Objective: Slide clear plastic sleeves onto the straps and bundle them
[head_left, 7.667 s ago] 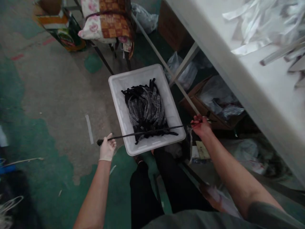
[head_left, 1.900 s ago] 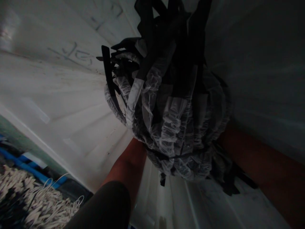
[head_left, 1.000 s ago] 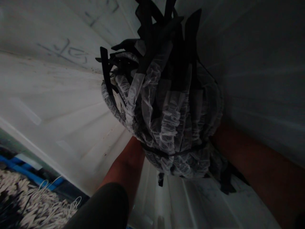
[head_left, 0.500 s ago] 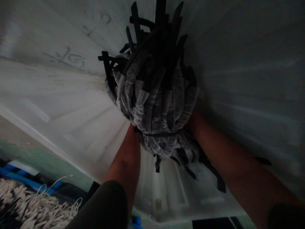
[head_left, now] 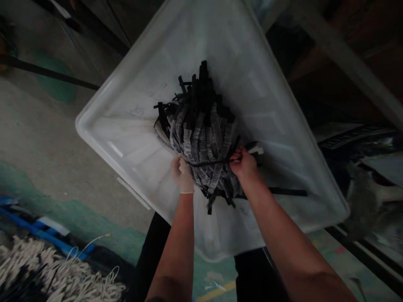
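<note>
A bundle of grey gathered fabric strips with black ends (head_left: 206, 134) lies in a white plastic bin (head_left: 135, 138). A thin black band (head_left: 208, 163) runs across the bundle's lower part. At the bundle's left edge is my left hand (head_left: 183, 174), in a pale glove, slightly blurred, with fingers curled by the band's left end; what they hold is hidden. My bare right hand (head_left: 244, 163) pinches the band at the right side. A loose black strip (head_left: 288, 191) lies in the bin to the right, beneath my forearm.
Piled cream cords (head_left: 69, 277) and a blue frame (head_left: 31, 228) are at lower left. Dark metal bars (head_left: 50, 75) cross the upper left. Plastic bags and other items (head_left: 362, 193) stand to the right of the bin. The floor (head_left: 63, 142) is grey and green.
The view has pulled back, showing more of the bin and floor. Both hands, previously hidden by the bundle, now show at its sides, the right one pinching the band.
</note>
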`<control>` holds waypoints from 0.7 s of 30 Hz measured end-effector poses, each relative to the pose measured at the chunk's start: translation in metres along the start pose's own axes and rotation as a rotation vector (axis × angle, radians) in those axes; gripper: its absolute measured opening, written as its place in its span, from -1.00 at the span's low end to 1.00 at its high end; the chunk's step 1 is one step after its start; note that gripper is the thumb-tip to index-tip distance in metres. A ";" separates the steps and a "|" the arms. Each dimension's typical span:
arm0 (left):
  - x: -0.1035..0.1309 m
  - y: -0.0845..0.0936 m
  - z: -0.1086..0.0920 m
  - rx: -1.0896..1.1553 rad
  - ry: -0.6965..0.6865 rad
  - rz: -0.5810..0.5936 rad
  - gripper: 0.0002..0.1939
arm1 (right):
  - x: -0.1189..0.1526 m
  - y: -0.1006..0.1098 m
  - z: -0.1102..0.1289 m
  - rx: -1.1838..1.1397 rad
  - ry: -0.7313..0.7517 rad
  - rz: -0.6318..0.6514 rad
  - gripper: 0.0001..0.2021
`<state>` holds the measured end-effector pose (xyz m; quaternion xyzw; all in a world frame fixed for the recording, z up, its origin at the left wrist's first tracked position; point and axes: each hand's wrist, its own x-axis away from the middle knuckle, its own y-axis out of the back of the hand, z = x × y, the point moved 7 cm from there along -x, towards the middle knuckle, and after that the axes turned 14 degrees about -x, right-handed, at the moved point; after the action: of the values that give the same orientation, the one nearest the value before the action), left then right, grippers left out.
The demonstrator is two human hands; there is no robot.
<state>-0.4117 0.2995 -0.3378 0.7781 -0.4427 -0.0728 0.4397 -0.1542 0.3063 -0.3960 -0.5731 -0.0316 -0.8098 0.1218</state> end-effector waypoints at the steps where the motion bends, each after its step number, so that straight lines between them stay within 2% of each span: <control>1: 0.012 -0.004 -0.027 -0.059 -0.199 0.092 -0.74 | 0.012 0.000 -0.002 -0.020 -0.016 -0.020 -0.76; 3: 0.042 -0.026 -0.071 -0.203 -0.560 0.360 -0.71 | 0.031 -0.002 -0.007 -0.056 -0.029 -0.053 -0.76; 5: 0.063 -0.047 -0.091 -0.349 -0.771 0.579 -0.66 | 0.045 -0.004 -0.008 -0.080 -0.013 -0.067 -0.77; 8: 0.068 -0.062 -0.092 -0.482 -0.894 0.736 -0.65 | 0.059 -0.002 -0.010 -0.085 0.021 -0.049 -0.81; 12: 0.071 -0.062 -0.081 -0.454 -0.985 0.891 -0.74 | 0.067 0.004 -0.013 0.037 0.043 0.018 -0.84; 14: 0.066 -0.057 -0.077 -0.344 -0.895 0.898 -0.78 | 0.065 0.005 -0.010 0.089 0.069 0.039 -0.83; 15: 0.058 -0.053 -0.075 -0.266 -0.776 0.850 -0.79 | 0.062 0.004 -0.005 0.111 0.093 0.064 -0.82; 19: 0.013 -0.023 -0.045 0.115 -0.068 0.490 -0.68 | 0.048 0.002 0.026 0.205 0.196 0.145 -0.78; 21: 0.000 -0.010 -0.032 0.284 0.163 0.382 -0.65 | 0.045 0.005 0.038 0.291 0.222 0.137 -0.74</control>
<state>-0.3892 0.3217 -0.3255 0.7375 -0.5508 0.1377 0.3658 -0.1320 0.3020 -0.3417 -0.4575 -0.0955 -0.8447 0.2607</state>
